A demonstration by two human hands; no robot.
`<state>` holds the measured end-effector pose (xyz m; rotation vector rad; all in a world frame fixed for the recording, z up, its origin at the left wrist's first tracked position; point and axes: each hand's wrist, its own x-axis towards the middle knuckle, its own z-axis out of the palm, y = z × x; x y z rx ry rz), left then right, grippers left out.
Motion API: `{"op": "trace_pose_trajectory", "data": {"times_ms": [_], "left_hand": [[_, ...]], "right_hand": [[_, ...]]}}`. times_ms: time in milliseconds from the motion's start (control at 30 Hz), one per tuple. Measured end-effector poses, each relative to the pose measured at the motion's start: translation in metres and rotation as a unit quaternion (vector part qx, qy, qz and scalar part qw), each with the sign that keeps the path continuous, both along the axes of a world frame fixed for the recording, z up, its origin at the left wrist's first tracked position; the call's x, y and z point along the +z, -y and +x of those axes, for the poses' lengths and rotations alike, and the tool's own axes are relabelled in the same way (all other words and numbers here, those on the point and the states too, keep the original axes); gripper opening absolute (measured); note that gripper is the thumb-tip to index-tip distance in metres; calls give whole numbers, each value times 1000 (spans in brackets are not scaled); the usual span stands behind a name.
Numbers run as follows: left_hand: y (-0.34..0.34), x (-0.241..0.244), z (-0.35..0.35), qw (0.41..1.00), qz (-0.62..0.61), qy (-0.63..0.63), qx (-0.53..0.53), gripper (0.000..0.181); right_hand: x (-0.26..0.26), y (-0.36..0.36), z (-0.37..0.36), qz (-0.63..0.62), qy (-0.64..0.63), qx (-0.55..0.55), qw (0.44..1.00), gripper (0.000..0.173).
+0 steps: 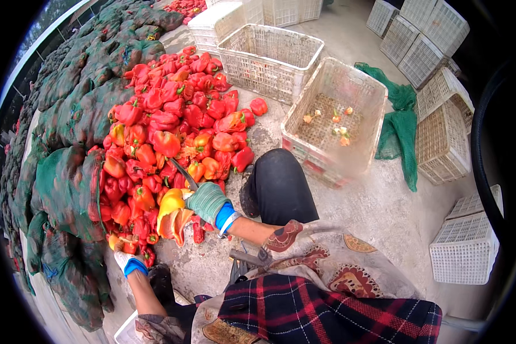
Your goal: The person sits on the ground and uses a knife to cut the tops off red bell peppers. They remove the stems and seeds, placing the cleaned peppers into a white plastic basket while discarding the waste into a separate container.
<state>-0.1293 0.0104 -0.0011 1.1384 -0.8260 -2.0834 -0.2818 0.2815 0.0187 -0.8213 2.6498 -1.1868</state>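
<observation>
My right hand (208,201), in a green-coated glove with a blue cuff, grips a knife (183,174). Its dark, curved blade points toward the pile of red bell peppers (167,112). Against the fingers of this hand is a torn-open yellow-orange bell pepper (170,210); whether they hold it too is unclear. Lower left, my left hand (128,260), in a white glove with a blue cuff, reaches the near edge of the pile. Its fingertips touch an orange-red bell pepper (130,247), and their grip is partly hidden.
Full green mesh sacks (69,193) line the left side. Beyond my knee, a white plastic crate (334,71) holds several pepper cores (343,131); another crate (266,71) stands behind it. Green netting (397,129) and stacked crates (443,133) are at the right.
</observation>
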Motion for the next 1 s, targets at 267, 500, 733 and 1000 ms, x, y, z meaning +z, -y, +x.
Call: {"op": "trace_pose_trajectory", "data": {"times_ms": [267,500,733,1000], "left_hand": [[-164,111,-250,934,105,-126,-319,48],[-123,108,-304,862,-226,-240,-385,49],[-36,-184,-152,837,-356,242,-338,74],[-59,-191,-282,542,-555,386,-500,79]], "right_hand": [[171,-135,-252,-264,83,-223,935,39],[172,-229,-360,-94,21,-188,977,38],[-33,-185,-221,-264,270,-237,895,30],[-42,-140,-224,-193,280,-228,912,30]]}}
